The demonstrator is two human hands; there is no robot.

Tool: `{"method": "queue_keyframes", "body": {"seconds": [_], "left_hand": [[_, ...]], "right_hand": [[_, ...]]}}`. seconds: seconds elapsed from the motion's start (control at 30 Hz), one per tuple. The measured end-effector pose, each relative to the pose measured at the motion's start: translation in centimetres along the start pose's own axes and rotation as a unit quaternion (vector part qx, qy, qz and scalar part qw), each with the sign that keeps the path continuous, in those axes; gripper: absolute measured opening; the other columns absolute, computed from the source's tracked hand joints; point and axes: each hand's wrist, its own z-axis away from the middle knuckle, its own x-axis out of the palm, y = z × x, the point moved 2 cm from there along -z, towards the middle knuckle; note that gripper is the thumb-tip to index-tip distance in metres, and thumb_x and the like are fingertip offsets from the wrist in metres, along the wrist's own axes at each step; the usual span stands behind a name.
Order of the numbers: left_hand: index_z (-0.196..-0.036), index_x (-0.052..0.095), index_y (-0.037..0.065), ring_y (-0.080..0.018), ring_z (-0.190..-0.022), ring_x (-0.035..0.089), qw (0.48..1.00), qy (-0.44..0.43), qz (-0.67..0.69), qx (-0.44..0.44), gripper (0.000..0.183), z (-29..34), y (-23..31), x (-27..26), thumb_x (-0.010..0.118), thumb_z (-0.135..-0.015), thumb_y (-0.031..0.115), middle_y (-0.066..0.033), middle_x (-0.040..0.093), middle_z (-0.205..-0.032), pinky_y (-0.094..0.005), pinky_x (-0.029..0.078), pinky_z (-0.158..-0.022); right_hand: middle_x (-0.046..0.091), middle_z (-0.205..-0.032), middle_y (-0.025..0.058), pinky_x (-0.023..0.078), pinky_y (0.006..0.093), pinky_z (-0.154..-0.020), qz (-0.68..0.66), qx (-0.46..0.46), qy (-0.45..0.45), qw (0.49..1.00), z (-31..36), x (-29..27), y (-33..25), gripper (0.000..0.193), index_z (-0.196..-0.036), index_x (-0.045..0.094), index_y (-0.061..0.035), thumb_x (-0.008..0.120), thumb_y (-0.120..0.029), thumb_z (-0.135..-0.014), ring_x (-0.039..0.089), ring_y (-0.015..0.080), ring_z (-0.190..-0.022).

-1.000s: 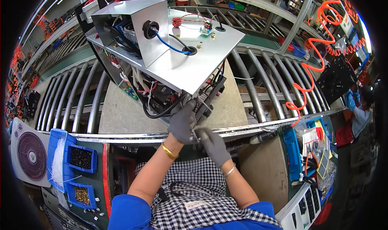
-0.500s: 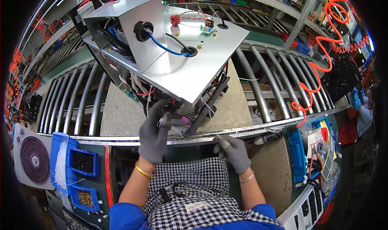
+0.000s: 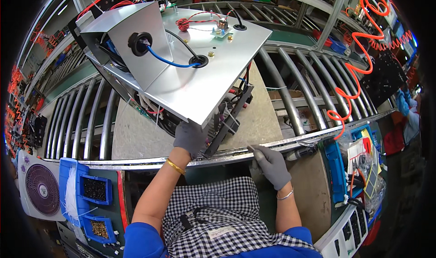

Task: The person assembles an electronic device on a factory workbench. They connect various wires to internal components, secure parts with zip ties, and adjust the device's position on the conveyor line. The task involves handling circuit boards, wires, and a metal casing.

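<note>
A metal chassis point(image 3: 181, 92) stands at an angle on a light board point(image 3: 259, 126), its silver top plate carrying a bent metal hood, a blue wire and black grommets. Beneath the plate's near corner, my grey-gloved left hand point(image 3: 190, 139) reaches in against the chassis; its fingertips are hidden among the dark cables. A black bar point(image 3: 227, 128) slants down just right of that hand. My right hand point(image 3: 271, 166), also gloved, is held in front of the metal table edge with thumb and fingers pinched together. A small pale tip shows at the pinch, too small to name.
Metal rollers point(image 3: 290, 92) run left and right of the board. Blue bins with black screws point(image 3: 94, 189) and brass-coloured screws point(image 3: 99, 229) stand at the left by a fan point(image 3: 43, 187). An orange coiled hose point(image 3: 349, 85) hangs at right, above a power screwdriver point(image 3: 302, 152).
My left hand has moved right and in under the plate's near corner, so its fingers no longer show. The chassis has shifted slightly left and nearer. My right hand has moved a little right.
</note>
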Motion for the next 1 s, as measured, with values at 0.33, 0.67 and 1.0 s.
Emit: {"method": "queue_keyframes", "body": {"seconds": [0.33, 0.67, 1.0], "left_hand": [[-0.146, 0.045, 0.010, -0.0417, -0.115, 0.060, 0.982, -0.162, 0.091, 0.026, 0.052, -0.1, -0.1, -2.7, 0.054, -0.099, 0.029, -0.0256, 0.058, -0.129, -0.0470, 0.050, -0.096], [-0.129, 0.055, 0.016, -0.0374, -0.114, 0.063, 0.968, -0.222, -0.112, 0.009, 0.040, -2.7, 2.0, -2.4, 0.054, -0.097, 0.040, -0.0187, 0.064, -0.123, -0.0468, 0.052, -0.097], [-0.102, 0.063, 0.007, -0.0316, -0.095, 0.069, 0.981, -0.184, -0.062, 0.004, 0.028, -1.5, 4.0, -4.8, 0.055, -0.096, 0.033, -0.0135, 0.071, -0.098, -0.0463, 0.052, -0.078]], "right_hand": [[0.070, -0.084, 0.0174, 0.053, 0.0407, -0.071, 0.130, -0.132, 0.031, 0.982, -8.6, 4.9, -4.0, 0.030, -0.121, 0.068, -0.0106, 0.055, -0.025, -0.098, 0.069, 0.0322, -0.077], [0.070, -0.087, 0.0125, 0.053, 0.0331, -0.073, 0.072, -0.142, 0.063, 0.985, -10.2, 6.4, -3.5, 0.030, -0.116, 0.067, -0.0017, 0.059, -0.024, -0.098, 0.068, 0.0209, -0.079], [0.072, -0.088, 0.0129, 0.054, 0.0322, -0.070, 0.030, -0.118, 0.080, 0.989, -8.6, 5.4, -3.5, 0.023, -0.109, 0.070, -0.0036, 0.066, -0.021, -0.095, 0.070, 0.0217, -0.077]]}}
